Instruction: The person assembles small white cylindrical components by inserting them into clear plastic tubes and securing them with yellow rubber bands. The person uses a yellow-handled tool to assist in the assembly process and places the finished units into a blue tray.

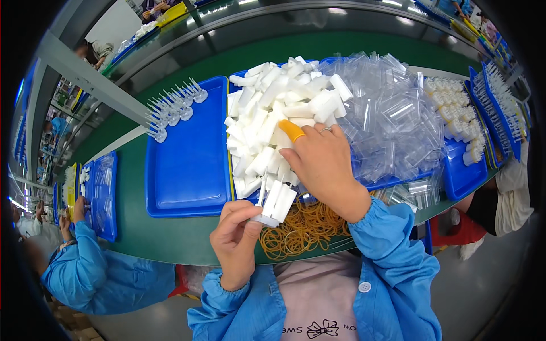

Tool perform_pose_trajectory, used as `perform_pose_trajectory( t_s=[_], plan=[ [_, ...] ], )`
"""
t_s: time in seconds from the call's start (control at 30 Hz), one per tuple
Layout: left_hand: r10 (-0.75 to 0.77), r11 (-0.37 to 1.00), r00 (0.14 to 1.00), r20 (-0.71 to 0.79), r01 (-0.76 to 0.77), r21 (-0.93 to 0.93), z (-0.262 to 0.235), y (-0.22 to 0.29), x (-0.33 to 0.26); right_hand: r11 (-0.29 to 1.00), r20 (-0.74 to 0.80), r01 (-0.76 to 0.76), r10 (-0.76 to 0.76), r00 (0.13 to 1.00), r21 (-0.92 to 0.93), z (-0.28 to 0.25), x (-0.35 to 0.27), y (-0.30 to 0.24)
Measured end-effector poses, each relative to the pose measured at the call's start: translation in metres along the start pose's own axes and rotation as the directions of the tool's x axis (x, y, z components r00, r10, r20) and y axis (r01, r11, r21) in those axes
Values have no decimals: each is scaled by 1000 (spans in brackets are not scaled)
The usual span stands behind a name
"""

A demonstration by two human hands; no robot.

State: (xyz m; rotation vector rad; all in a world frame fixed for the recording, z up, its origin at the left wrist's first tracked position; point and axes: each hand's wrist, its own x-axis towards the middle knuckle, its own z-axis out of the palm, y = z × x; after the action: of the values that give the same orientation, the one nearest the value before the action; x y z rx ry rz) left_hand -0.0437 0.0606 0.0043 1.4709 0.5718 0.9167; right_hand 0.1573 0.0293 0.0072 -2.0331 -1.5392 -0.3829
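My left hand [236,236] grips a small white plastic base [266,219] between thumb and fingers, just in front of the big pile. Thin posts rise from this base, and white foam blocks [282,203] stand upright on it. My right hand [324,162] lies over the heap of white foam blocks [267,108], its index finger and thumb spread apart and the fingertips touching the heap. An orange-yellow finger cot [292,131] covers that index finger. No block is clearly held in the right hand.
Left is a blue tray [187,170] with several spiked clear-white bases [176,105] along its far side. Clear plastic sleeves [392,119] heap up on the right, beside white assembled pieces [458,113]. Rubber bands [301,230] lie at the near edge. A co-worker in blue [85,261] sits left.
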Motion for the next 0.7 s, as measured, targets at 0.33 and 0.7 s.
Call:
perform_pose_trajectory(
  t_s=[0.33,0.7],
  plan=[
    [178,950,962,207,-223,218,8,14,-1,-13,377,-389,276,884,921,-37,-11,12],
    [284,835,902,325,-399,379,16,17,4,-191,424,-381,318,848,905,-39,-12,5]
  ],
)
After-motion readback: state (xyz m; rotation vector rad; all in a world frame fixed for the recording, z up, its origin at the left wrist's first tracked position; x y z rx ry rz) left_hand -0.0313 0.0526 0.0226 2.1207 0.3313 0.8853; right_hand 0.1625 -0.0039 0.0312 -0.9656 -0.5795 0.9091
